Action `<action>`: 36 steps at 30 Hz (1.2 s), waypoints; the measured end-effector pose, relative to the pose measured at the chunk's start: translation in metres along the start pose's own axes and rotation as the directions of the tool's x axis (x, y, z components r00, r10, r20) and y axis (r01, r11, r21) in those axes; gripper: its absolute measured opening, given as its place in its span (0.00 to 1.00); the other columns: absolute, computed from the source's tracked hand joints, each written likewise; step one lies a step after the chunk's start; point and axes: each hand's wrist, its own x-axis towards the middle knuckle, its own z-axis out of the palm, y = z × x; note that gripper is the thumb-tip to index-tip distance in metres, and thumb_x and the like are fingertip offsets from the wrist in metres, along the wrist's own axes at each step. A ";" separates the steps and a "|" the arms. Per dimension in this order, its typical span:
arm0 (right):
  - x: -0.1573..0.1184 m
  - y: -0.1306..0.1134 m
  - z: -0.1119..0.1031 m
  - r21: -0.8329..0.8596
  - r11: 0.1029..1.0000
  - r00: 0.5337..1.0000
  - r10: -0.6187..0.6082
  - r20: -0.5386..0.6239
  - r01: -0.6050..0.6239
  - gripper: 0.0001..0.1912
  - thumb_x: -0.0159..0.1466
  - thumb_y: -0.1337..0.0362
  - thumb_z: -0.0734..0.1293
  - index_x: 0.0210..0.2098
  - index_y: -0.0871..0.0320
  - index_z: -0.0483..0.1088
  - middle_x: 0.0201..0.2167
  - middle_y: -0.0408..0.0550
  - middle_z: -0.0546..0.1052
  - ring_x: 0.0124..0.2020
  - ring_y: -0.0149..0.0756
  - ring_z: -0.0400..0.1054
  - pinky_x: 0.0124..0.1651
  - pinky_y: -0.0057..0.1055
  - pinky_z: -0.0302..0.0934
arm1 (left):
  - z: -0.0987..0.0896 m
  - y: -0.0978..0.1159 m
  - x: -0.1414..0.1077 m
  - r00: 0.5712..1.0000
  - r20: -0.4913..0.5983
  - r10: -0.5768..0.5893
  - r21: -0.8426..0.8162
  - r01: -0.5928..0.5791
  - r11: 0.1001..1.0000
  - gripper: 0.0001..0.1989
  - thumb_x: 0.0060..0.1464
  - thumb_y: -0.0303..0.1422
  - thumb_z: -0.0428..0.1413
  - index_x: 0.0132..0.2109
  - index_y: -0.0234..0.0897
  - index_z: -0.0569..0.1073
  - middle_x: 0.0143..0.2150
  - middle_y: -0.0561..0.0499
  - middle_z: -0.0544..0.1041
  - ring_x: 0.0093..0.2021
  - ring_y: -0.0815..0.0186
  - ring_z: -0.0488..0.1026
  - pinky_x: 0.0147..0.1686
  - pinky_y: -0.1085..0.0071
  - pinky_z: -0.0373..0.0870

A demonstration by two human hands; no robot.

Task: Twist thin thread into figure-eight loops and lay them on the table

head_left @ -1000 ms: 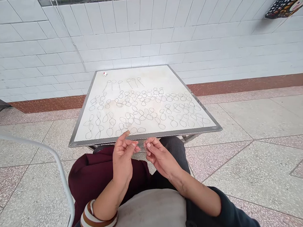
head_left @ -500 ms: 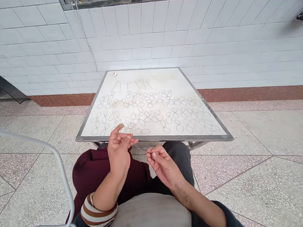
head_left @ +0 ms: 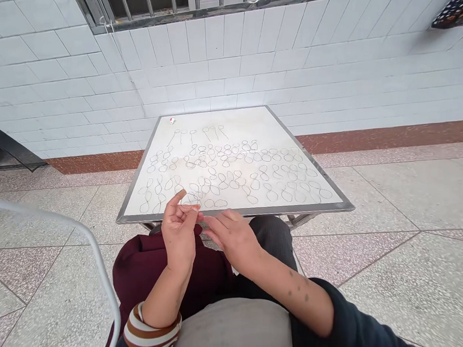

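- We see soft maroon cloth (head_left: 137,266) at the left, below the left forearm, which rises nearly upright from a knitted-looking cuff (head_left: 152,327) striped brown and white.
- The left hand (head_left: 179,237) has its thumb tip close against a finger, a narrow pinch, with one tan-tipped finger raised; we cannot tell whether anything thin sits in it.
- Beyond the hands we see the counter (head_left: 241,113), smooth and pale with a flat grey rim, a small white-and-red piece (head_left: 172,121) near its far left corner.
- Across it lie many thin, dark, wire-like loops (head_left: 238,175), mostly figure eights; farther back, a few rings with straight tails (head_left: 221,126).
- The right hand (head_left: 235,239) is turned back upward, fingers stretched leftward to the left fingertips; its grasp is hidden from us.
- Its forearm slants up from a dark sleeve (head_left: 363,320), over speckled floor slabs (head_left: 395,280).
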 end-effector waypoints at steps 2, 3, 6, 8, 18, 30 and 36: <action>0.004 -0.002 0.011 -0.070 0.997 1.000 0.016 0.016 -0.014 0.08 0.70 0.69 0.59 0.39 0.60 0.70 0.26 0.46 0.73 0.28 0.36 0.61 0.32 0.34 0.57 | -0.001 -0.001 -0.001 0.999 -0.017 -0.027 -0.039 0.027 0.999 0.24 0.50 0.29 0.63 0.55 0.39 0.71 0.29 0.56 0.73 0.33 0.69 0.74 0.39 0.70 0.74; 0.003 -0.003 0.015 -0.078 0.997 0.999 0.029 0.019 -0.027 0.10 0.70 0.69 0.58 0.37 0.60 0.70 0.25 0.46 0.72 0.28 0.36 0.60 0.32 0.34 0.57 | -0.002 -0.002 -0.001 0.999 -0.029 -0.035 -0.056 0.033 0.998 0.24 0.50 0.30 0.63 0.55 0.39 0.71 0.29 0.56 0.73 0.33 0.69 0.74 0.39 0.70 0.74; -0.002 -0.004 0.026 -0.054 0.996 0.997 0.071 0.030 -0.069 0.13 0.71 0.68 0.56 0.34 0.58 0.69 0.25 0.46 0.71 0.28 0.37 0.60 0.32 0.34 0.56 | -0.006 -0.005 0.001 0.997 -0.066 -0.030 -0.088 0.024 0.996 0.24 0.49 0.29 0.63 0.55 0.38 0.71 0.28 0.56 0.73 0.33 0.69 0.74 0.38 0.71 0.73; -0.004 -0.005 0.030 -0.041 0.994 0.993 0.107 0.050 -0.105 0.14 0.71 0.67 0.56 0.33 0.57 0.69 0.25 0.47 0.71 0.28 0.37 0.60 0.31 0.34 0.54 | -0.009 -0.008 0.003 0.997 -0.071 -0.022 -0.091 0.016 0.996 0.24 0.49 0.29 0.63 0.54 0.38 0.71 0.28 0.57 0.72 0.33 0.69 0.74 0.38 0.71 0.72; -0.014 -0.012 0.045 0.089 0.958 0.961 0.266 0.081 -0.273 0.13 0.70 0.68 0.55 0.30 0.56 0.64 0.25 0.45 0.71 0.26 0.33 0.63 0.29 0.30 0.53 | -0.012 -0.016 0.003 0.998 -0.052 -0.029 -0.097 0.024 0.995 0.21 0.50 0.28 0.63 0.52 0.37 0.73 0.26 0.58 0.71 0.30 0.71 0.73 0.40 0.71 0.71; -0.002 -0.008 0.042 0.084 0.956 0.959 0.280 0.038 -0.282 0.13 0.71 0.59 0.57 0.34 0.55 0.67 0.23 0.44 0.75 0.22 0.32 0.67 0.25 0.28 0.48 | -0.008 -0.016 -0.006 0.998 -0.016 -0.062 -0.074 0.060 0.995 0.24 0.50 0.30 0.63 0.55 0.39 0.71 0.29 0.57 0.74 0.35 0.70 0.74 0.44 0.71 0.69; -0.001 -0.015 0.046 0.078 0.958 0.961 0.272 0.041 -0.275 0.12 0.70 0.65 0.55 0.31 0.56 0.64 0.21 0.44 0.72 0.20 0.32 0.64 0.24 0.28 0.45 | -0.004 -0.015 -0.010 0.997 -0.021 -0.071 -0.054 0.070 0.996 0.25 0.51 0.29 0.62 0.56 0.39 0.70 0.29 0.57 0.74 0.33 0.72 0.72 0.43 0.74 0.68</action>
